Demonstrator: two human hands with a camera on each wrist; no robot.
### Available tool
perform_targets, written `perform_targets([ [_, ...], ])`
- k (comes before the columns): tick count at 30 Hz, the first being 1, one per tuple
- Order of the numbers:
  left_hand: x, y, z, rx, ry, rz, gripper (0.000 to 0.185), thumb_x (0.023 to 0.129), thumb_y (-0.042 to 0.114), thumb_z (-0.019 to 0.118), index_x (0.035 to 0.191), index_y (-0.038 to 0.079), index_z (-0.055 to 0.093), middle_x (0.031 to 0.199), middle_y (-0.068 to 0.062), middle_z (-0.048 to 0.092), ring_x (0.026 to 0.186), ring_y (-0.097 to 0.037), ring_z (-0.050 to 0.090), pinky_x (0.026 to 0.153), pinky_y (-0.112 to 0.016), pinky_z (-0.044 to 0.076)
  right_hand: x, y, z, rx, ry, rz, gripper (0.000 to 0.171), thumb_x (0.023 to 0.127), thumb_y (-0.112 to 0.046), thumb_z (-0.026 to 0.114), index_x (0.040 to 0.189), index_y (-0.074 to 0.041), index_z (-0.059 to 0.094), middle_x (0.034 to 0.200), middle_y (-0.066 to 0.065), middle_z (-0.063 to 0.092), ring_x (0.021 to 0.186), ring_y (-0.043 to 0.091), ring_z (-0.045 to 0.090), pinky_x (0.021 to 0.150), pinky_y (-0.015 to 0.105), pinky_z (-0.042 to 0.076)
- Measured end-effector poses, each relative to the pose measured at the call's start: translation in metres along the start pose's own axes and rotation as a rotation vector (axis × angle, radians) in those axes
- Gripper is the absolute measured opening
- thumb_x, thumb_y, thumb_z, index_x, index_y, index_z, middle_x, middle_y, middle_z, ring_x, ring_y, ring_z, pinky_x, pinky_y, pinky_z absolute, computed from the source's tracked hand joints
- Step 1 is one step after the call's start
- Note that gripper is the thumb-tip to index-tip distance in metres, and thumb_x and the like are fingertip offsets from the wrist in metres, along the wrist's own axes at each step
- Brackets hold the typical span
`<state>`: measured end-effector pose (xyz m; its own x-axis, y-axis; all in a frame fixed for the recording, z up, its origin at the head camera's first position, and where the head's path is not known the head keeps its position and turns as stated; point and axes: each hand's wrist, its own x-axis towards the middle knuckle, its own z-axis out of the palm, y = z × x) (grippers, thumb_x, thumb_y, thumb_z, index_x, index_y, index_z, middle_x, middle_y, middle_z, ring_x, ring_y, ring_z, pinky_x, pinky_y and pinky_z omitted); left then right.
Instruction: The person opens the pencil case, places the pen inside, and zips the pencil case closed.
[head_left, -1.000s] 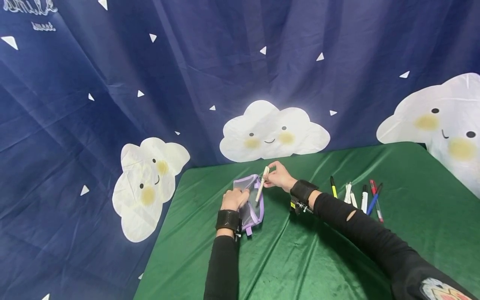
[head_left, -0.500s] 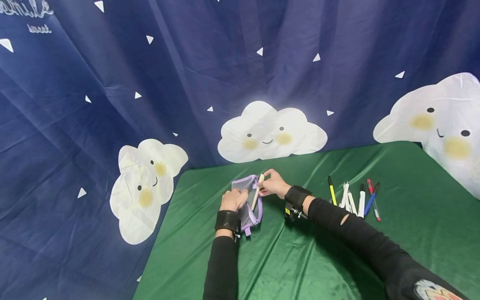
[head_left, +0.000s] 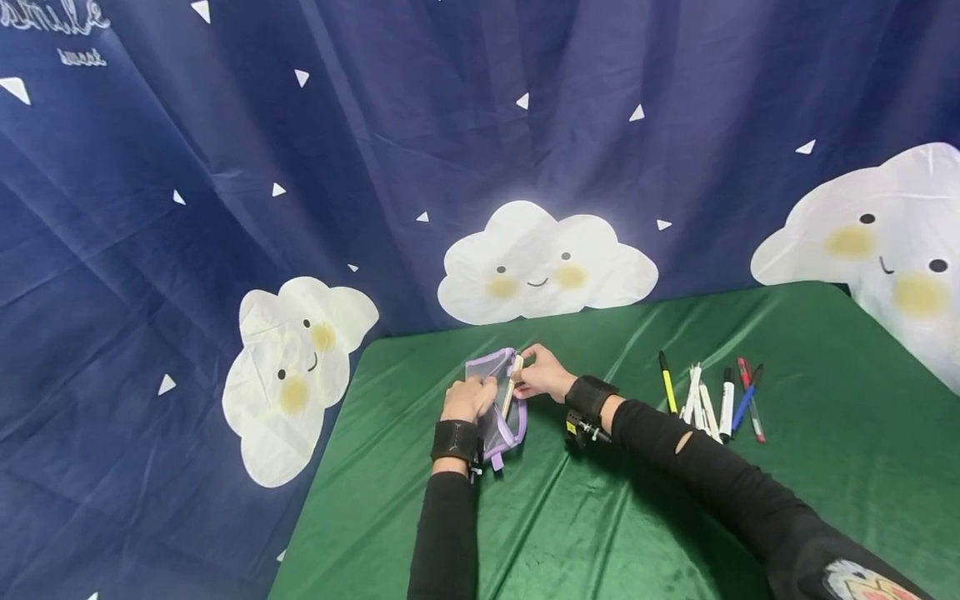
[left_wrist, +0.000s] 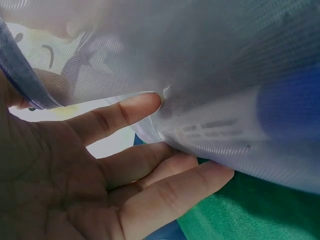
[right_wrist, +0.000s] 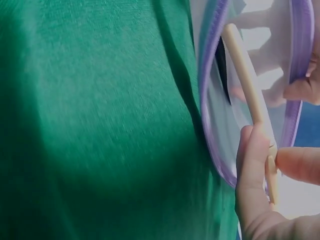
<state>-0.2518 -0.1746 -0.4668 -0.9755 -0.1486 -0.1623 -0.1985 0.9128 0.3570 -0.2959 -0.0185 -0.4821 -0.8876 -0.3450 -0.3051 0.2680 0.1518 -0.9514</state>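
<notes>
Head view shows your black sleeves reaching across the green cloth that covers the desk (head_left: 600, 517), its satin creased in long folds. Your left hand (head_left: 467, 398) grips the near rim of the purple mesh pouch (head_left: 495, 425), fingers (left_wrist: 125, 112) curled under the netting. Your right hand (head_left: 542, 373) pinches a cream pen (head_left: 512, 379) between thumb and fingers (right_wrist: 300, 162), its tip inside the pouch mouth. Right of them, well apart, lies a loose row of pens (head_left: 712, 396). Behind the desk hangs a navy backdrop (head_left: 375, 142) printed with smiling white clouds.
</notes>
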Motion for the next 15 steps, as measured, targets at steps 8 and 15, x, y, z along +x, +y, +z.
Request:
perform_targets([
  [8, 0.001, 0.002, 0.001, 0.021, -0.022, 0.026, 0.055, 0.090, 0.041, 0.023, 0.121, 0.011, 0.056, 0.127, -0.015, 0.055, 0.117, -0.039, 0.049, 0.095, -0.048, 0.041, 0.003, 0.008, 0.006, -0.012, 0.027, 0.008, 0.048, 0.082, -0.002, 0.060, 0.118, -0.002, 0.029, 0.085, 0.024, 0.064, 0.075, 0.033, 0.067, 0.072, 0.040, 0.056],
  [15, 0.002, 0.000, 0.000, 0.000, -0.012, 0.012, 0.054, 0.091, 0.041, 0.023, 0.124, 0.011, 0.053, 0.129, -0.016, 0.053, 0.117, -0.040, 0.048, 0.094, -0.048, 0.040, 0.005, 0.008, 0.012, -0.010, 0.042, 0.010, 0.043, 0.080, -0.001, 0.061, 0.112, 0.001, 0.032, 0.084, 0.024, 0.063, 0.067, 0.028, 0.068, 0.067, 0.038, 0.056],
])
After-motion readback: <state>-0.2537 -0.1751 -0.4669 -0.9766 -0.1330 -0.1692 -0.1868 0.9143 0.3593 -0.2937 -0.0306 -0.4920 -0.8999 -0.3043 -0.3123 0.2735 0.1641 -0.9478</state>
